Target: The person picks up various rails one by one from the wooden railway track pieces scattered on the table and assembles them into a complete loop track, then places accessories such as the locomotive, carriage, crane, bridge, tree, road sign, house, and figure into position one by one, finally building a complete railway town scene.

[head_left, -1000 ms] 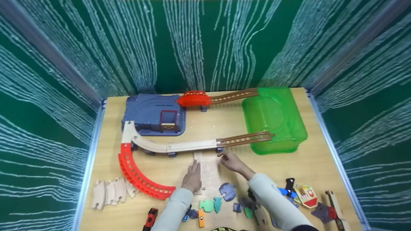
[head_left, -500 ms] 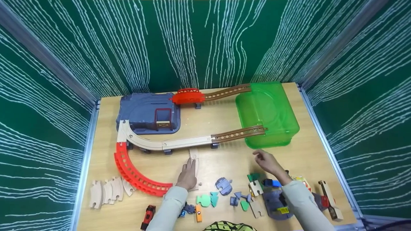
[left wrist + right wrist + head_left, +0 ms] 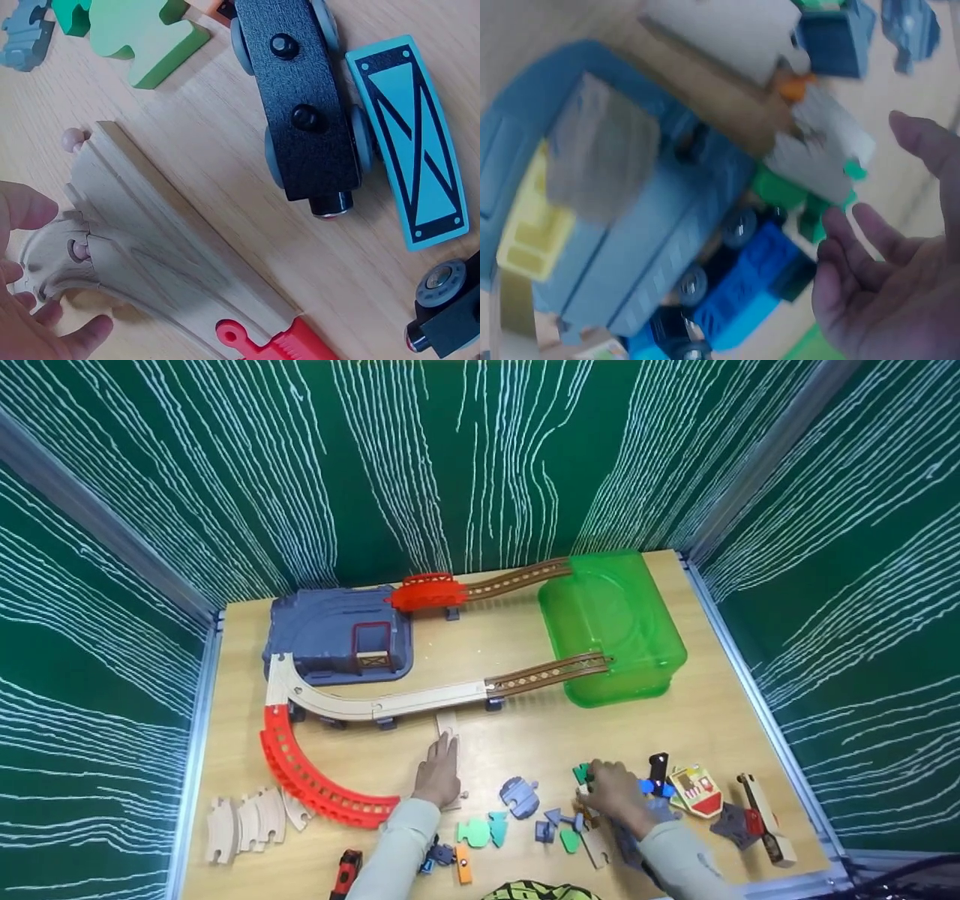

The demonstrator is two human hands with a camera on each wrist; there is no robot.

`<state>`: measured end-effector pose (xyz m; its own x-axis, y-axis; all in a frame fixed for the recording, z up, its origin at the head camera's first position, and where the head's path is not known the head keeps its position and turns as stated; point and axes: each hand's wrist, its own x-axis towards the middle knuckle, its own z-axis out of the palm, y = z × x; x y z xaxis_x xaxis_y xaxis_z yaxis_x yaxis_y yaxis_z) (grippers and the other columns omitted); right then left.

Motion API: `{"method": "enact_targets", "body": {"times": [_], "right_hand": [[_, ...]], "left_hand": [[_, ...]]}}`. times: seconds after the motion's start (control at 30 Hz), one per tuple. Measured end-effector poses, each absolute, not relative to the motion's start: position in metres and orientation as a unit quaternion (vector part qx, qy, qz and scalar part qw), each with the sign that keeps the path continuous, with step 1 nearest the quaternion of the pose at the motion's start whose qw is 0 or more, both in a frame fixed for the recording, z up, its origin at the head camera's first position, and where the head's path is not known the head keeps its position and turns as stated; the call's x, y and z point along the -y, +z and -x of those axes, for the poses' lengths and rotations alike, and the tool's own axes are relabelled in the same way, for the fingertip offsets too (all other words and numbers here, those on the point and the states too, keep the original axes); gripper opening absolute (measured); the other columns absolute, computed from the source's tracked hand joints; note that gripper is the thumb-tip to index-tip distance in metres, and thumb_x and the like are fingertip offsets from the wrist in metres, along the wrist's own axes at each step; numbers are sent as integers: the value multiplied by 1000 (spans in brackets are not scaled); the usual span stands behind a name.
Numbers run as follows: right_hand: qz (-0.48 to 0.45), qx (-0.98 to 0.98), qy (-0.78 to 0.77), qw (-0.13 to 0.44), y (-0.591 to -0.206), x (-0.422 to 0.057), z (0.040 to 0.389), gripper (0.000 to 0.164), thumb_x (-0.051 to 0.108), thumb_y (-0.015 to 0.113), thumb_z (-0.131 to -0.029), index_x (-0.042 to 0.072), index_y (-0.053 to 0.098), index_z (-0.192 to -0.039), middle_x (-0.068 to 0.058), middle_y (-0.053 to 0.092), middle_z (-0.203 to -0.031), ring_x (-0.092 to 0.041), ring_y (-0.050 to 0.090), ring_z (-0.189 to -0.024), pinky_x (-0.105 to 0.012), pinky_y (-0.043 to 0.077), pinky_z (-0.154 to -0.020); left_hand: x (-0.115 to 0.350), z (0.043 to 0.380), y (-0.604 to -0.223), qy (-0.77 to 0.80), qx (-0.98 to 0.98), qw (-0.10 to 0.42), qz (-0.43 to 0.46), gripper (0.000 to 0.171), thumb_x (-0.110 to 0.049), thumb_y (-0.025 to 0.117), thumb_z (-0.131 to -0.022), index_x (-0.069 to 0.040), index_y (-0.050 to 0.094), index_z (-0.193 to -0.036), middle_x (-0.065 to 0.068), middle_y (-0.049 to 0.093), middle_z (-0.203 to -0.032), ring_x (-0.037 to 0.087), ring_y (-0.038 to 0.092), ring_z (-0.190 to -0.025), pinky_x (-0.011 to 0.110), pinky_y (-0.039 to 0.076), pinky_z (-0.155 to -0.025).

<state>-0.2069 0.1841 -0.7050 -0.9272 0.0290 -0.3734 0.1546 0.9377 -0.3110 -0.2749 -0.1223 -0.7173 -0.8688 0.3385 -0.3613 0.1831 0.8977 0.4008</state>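
My left hand [image 3: 438, 772] lies over a wooden track piece [image 3: 447, 723], fingers stretched forward. In the left wrist view its fingers [image 3: 88, 337] are spread beside a curved wooden track, which joins a wooden switch track [image 3: 165, 232]. A red track [image 3: 304, 343] connects to the switch's other end. My right hand [image 3: 616, 791] is above the loose parts on the right. Its fingers are loosely bent with nothing between them in the right wrist view. Close to its fingertips are a short wooden track piece [image 3: 821, 139], a green piece [image 3: 814, 217] and a blue toy vehicle [image 3: 754, 285].
A grey base [image 3: 322, 630] and a green translucent box [image 3: 615, 622] are linked by raised tracks [image 3: 427, 701]. Curved wooden tracks [image 3: 247, 825] lie at the left. Green tree shapes [image 3: 474, 832], a grey track piece [image 3: 519, 796] and a red train [image 3: 346, 871] sit near the front.
My right hand has moved from beside the raised track rightward, then back toward me over the loose parts. My left hand stays on the wooden track. The head view has shifted slightly.
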Motion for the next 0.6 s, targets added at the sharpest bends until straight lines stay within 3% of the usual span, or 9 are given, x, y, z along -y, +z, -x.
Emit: {"method": "enact_targets", "body": {"times": [0.2, 0.4, 0.5, 0.6], "right_hand": [[-6, -980, -124, 156, -711, -177, 203, 38, 32, 75, -63, 8, 56, -86, -2, 52, -73, -23, 45, -69, -45, 39, -64], [-21, -971, -195, 140, -701, -170, 218, 34, 28, 71, -66, 6, 58, -88, -4, 53, -74, -22, 49, -67, -41, 41, -62], [-34, -946, -287, 145, -691, -161, 236, 33, 23, 71, -68, 5, 58, -93, -5, 53, -79, -20, 50, -69, -38, 45, -63], [-21, -917, -374, 139, -683, -144, 256, 29, 16, 69, -70, 4, 59, -93, -7, 54, -83, -18, 50, -70, -35, 45, -64]], "left_hand": [[124, 277, -713, 169, -951, 222, -135, 64, 1, 49, -78, -3, 26, -137, 11, 16, -144, 28, 16, -130, 54, 28, -96], [127, 278, -716, 152, -951, 234, -136, 65, -5, 50, -79, -4, 23, -138, 10, 14, -145, 26, 13, -131, 52, 26, -97], [126, 278, -716, 144, -952, 222, -153, 64, -21, 53, -83, -5, 24, -138, 10, 16, -144, 27, 14, -131, 55, 21, -98], [121, 278, -714, 146, -954, 193, -175, 70, -50, 47, -83, -8, 31, -136, 8, 26, -141, 26, 18, -130, 58, 15, -99]]}}
